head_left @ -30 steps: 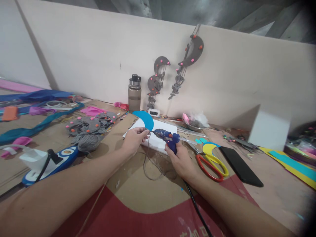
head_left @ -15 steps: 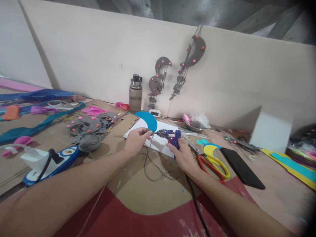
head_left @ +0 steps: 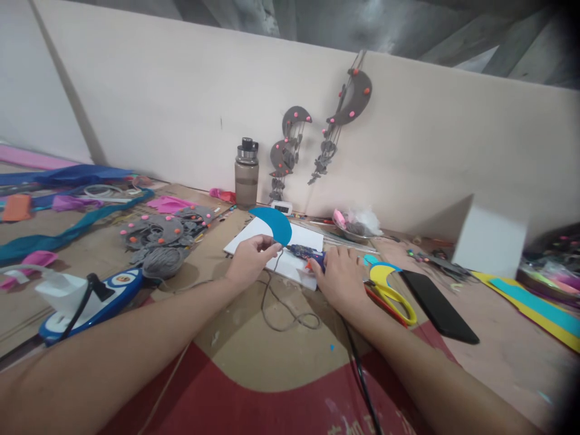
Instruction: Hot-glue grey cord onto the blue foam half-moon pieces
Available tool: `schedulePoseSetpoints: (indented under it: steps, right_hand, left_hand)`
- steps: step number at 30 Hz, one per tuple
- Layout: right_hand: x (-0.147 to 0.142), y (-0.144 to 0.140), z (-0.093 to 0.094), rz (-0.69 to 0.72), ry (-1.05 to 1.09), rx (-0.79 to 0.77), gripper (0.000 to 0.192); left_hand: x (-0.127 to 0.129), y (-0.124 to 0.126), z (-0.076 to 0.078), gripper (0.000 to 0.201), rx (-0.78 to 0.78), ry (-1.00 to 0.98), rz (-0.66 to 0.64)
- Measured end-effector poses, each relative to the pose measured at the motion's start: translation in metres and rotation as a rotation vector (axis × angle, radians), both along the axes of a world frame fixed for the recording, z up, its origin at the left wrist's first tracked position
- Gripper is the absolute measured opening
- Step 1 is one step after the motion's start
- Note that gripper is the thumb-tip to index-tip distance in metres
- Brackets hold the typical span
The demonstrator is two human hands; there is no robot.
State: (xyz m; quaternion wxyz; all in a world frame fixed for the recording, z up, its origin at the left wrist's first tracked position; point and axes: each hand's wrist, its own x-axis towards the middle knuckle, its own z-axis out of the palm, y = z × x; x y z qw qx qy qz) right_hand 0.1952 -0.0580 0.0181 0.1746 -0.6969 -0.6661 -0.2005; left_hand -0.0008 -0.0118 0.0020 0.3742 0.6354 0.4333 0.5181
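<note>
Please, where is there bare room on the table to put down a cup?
Mostly bare: the cardboard below the grey string and left of the black cord; also the tabletop between the black phone and the yellow paper. Crowded: the left side, with power strip and yarn ball, and around the scissors.

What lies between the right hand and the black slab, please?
In the head view, scissors and a yellow crescent separate the right hand from the slab.
</note>
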Motion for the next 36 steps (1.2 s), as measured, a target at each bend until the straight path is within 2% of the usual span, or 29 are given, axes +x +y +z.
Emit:
schedulePoseSetpoints:
  steps: [2, 4, 6, 7, 12, 15, 17, 21, 25, 32, 36]
  right_hand:
    - [-0.004, -0.004, 0.003, 0.104, 0.048, 0.056, 0.028]
    - [-0.011, -0.010, 0.004, 0.303, 0.184, 0.073, 0.018]
    - [-0.019, -0.015, 0.003, 0.489, 0.432, 0.028, 0.014]
    - [-0.023, -0.018, 0.002, 0.539, 0.589, -0.009, 0.016]
    - [-0.036, -0.021, -0.006, 0.648, 1.223, -0.170, 0.037]
    - [-0.039, -0.020, -0.007, 0.735, 1.462, -0.281, 0.044]
    - [-0.039, -0.020, -0.007, 0.743, 1.549, -0.339, 0.040]
    - [-0.037, -0.023, -0.008, 0.625, 1.576, -0.292, 0.026]
    - [-0.032, -0.023, -0.007, 0.527, 1.420, -0.213, 0.018]
    - [-0.030, -0.023, 0.001, 0.442, 1.215, -0.108, 0.018]
    - [-0.030, -0.024, 0.003, 0.411, 1.192, -0.077, 0.019]
  left_hand:
    - [0.000, 0.000, 0.000, 0.032, 0.030, 0.032, 0.012]
    - [0.000, -0.002, 0.001, 0.030, 0.059, 0.055, 0.028]
    - [0.002, -0.004, 0.004, 0.027, 0.096, 0.055, 0.042]
    - [0.003, -0.006, 0.005, 0.025, 0.117, 0.053, 0.046]
    - [0.009, -0.021, 0.011, 0.013, 0.224, 0.092, 0.011]
    - [0.012, -0.029, 0.014, 0.008, 0.295, 0.158, -0.021]
    - [0.013, -0.031, 0.015, 0.008, 0.307, 0.185, -0.033]
    - [0.013, -0.029, 0.013, 0.013, 0.259, 0.158, -0.053]
    - [0.013, -0.026, 0.013, 0.018, 0.130, 0.112, -0.111]
    - [0.013, -0.029, 0.019, 0.020, 0.037, 0.075, -0.153]
    - [0.013, -0.029, 0.018, 0.021, 0.006, 0.047, -0.157]
